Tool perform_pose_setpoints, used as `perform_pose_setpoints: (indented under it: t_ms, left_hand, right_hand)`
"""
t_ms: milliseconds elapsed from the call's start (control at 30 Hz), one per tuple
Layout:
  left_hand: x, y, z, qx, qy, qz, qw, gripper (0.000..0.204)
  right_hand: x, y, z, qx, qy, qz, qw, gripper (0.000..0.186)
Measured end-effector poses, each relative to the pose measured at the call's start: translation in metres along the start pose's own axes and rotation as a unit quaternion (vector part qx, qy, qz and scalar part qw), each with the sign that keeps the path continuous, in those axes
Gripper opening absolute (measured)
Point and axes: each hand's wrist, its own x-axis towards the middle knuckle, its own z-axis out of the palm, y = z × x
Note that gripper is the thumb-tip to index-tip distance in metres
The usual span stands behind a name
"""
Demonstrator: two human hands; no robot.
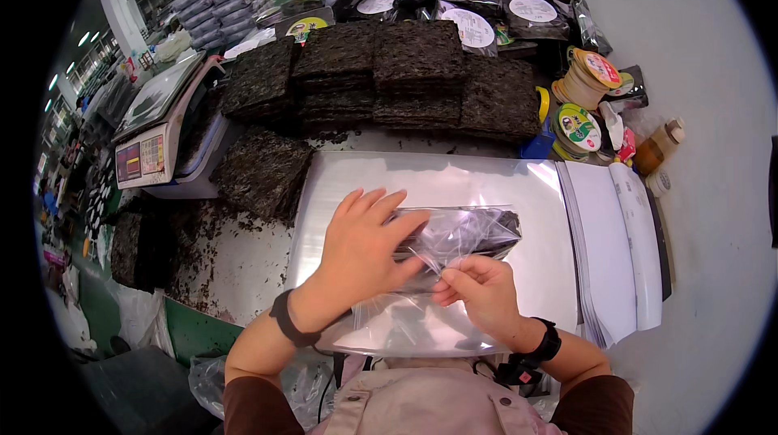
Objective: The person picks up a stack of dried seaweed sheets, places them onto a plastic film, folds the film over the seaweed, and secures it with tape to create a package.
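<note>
A clear plastic bag point(478, 228) with a dark block inside, like the seaweed stacks behind it, lies on a shiny metal work surface point(539, 297) in front of me. My left hand point(361, 240) rests over its left end, fingers spread and stretched out. At the near side of the bag, the fingertips of my right hand point(486, 293) pinch a gathered fold of the clear film. Part of the bag is hidden under my left hand. Loose film also spreads toward me below the bag.
Stacks of dark seaweed sheets point(417, 62) line the back, with labelled black packs point(531, 18) behind. A scale point(162, 131) and another seaweed stack point(263, 172) stand left, among dark crumbs. To the right are white papers point(604, 249), label rolls point(578, 127) and a brown bottle point(658, 146).
</note>
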Motion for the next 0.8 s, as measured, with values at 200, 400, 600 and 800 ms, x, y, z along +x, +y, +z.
perform_pose_setpoints:
  t_ms: [200,400,600,800]
  left_hand:
    - [-0.001,-0.013,0.01,-0.1,-0.031,-0.05,0.993,0.045]
    - [0.008,-0.013,0.01,-0.15,-0.051,-0.034,0.987,0.037]
    - [0.007,-0.023,0.013,-0.155,-0.08,-0.071,0.982,0.033]
    - [0.02,-0.017,0.014,-0.155,-0.053,-0.031,0.986,0.036]
  right_hand:
    - [0.011,0.014,0.003,-0.046,0.045,-0.021,0.998,0.015]
    - [0.011,0.012,0.001,-0.082,0.075,-0.038,0.993,0.017]
    - [0.032,-0.022,-0.086,-0.186,0.121,-0.386,0.895,0.025]
    - [0.171,-0.082,-0.291,-0.313,0.366,-0.131,0.866,0.028]
